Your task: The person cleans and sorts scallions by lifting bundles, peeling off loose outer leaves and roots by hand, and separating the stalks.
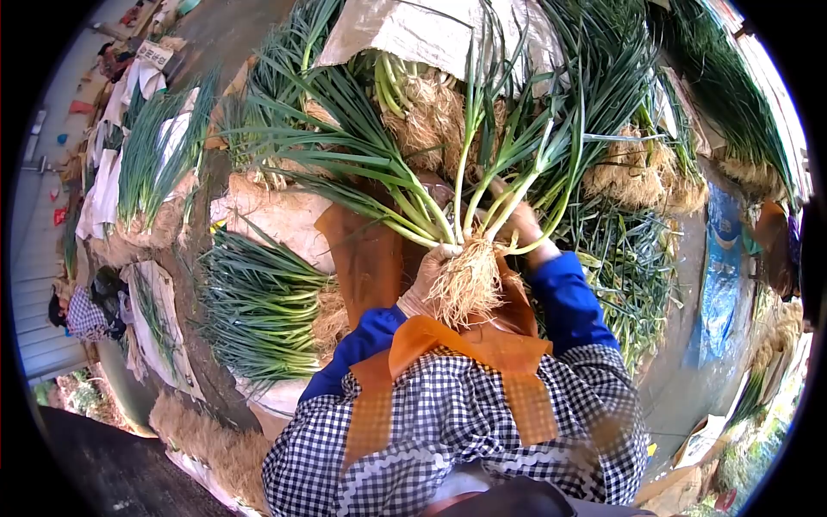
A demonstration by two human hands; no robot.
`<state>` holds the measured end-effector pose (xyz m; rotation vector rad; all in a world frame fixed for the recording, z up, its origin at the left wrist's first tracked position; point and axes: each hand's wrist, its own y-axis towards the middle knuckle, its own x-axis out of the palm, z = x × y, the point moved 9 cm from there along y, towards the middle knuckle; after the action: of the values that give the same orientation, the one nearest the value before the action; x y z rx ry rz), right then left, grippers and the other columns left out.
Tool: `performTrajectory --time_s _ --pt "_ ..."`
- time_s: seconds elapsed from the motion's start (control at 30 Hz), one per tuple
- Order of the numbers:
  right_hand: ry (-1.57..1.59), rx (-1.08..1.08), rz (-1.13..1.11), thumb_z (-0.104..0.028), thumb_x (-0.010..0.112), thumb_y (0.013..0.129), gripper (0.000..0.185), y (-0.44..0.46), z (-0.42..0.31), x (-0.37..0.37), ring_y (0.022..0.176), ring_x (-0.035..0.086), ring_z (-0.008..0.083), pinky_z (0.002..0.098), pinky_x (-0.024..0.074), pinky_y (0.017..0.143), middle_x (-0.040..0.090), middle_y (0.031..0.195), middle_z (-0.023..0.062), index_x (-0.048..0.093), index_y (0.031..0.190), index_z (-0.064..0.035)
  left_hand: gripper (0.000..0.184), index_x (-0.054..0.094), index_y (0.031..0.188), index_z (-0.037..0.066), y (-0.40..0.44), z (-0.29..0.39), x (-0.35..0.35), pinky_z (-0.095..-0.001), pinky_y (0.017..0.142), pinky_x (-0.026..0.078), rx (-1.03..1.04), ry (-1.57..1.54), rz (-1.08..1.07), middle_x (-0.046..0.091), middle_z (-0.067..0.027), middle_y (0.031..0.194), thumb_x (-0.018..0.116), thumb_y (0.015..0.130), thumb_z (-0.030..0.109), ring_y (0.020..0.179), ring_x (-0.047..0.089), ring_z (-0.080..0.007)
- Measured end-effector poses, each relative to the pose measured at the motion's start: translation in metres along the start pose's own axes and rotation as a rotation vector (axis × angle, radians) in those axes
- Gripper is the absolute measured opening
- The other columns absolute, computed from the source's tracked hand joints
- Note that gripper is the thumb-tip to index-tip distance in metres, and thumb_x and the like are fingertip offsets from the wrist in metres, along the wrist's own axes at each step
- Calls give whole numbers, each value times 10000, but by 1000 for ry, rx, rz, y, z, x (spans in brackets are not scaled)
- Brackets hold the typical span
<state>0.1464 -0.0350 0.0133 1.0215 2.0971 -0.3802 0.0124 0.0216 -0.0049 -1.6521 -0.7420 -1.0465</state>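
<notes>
A bunch of green garlic (465,280) is in front of my chest, its pale roots toward me and its long green leaves fanning out away from me. My left hand (428,274) is closed around the base of the stalks, just by the roots. On the other side, my right hand (524,227) is closed against the stalks, its fingers partly hidden behind them. An orange-brown apron (357,250) hangs below the bunch.
A large pile of green garlic (267,306) lies at the left on sacking. Ahead are more rooted bunches (426,116) under a white sack (439,34). Loose leaves (629,267) lie at the right, near a blue sheet (722,267). Another person (86,314) is at far left.
</notes>
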Motion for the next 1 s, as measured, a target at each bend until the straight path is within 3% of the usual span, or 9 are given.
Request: performTrajectory --time_s 0.07,0.1,0.2,0.23,0.33,0.47,0.6,0.77,1.0 --pt "940 115 -65 -301 613 821 475 15 -25 26 1028 551 286 367 457 882 544 1171 164 529 1174 6 371 494 1106 -106 -1 2 -3 -378 824 523 -7 41 10 598 -209 1007 494 788 85 870 622 -276" --pt "1604 571 -321 -261 620 812 419 -7 -48 50 920 596 263 363 486 825 600 1074 134 560 1127 10 371 494 1106 -106 -4 4 1 -378 824 523 -2 49 12 598 -209 1007 494 788 85 870 622 -276" --pt "57 -263 -240 -150 531 800 219 -29 -27 39 742 613 255 323 500 635 607 778 143 594 968 -24 363 501 1092 -111 -11 8 16 -380 843 518 -9 56 -46 594 -219 1025 506 777 68 911 618 -281" --pt "-551 -247 -607 -154 498 830 194 -59 -19 47 735 618 276 349 503 627 605 794 161 598 948 -37 367 503 1100 -100 -14 12 17 -376 862 509 21 75 11 596 -214 1020 511 774 69 929 612 -279" --pt "-561 -130 -906 -224 498 862 179 -153 89 51 838 611 210 355 510 654 616 841 51 642 914 -131 370 503 1114 -83 -17 6 33 -375 872 503 -50 -35 -93 595 -212 1027 511 774 62 936 608 -276" --pt "959 603 -375 -452 351 940 618 -158 82 -16 1210 451 232 401 360 1002 396 1385 100 203 1426 -99 354 507 1104 -73 -2 13 -16 -362 851 518 -2 188 8 600 -176 1003 526 764 24 903 617 -243" --pt "1429 672 148 -465 448 913 586 -72 12 -6 944 534 184 317 460 802 569 1107 130 401 1298 -26 344 520 1080 -30 -9 23 7 -281 805 498 214 658 37 568 -77 969 566 740 -4 875 580 -159" --pt "1264 369 69 -168 541 880 326 -29 -82 -50 669 572 149 252 468 582 602 897 89 475 1146 10 404 519 1104 30 -48 33 29 -256 813 420 310 1095 86 490 -7 978 633 717 8 904 480 -105" --pt "1128 273 128 -259 485 887 271 -18 -30 -29 607 545 126 250 465 519 600 815 52 594 925 -14 290 539 1038 -12 -15 19 0 -260 713 517 168 411 26 583 -73 929 562 749 -3 793 598 -136"
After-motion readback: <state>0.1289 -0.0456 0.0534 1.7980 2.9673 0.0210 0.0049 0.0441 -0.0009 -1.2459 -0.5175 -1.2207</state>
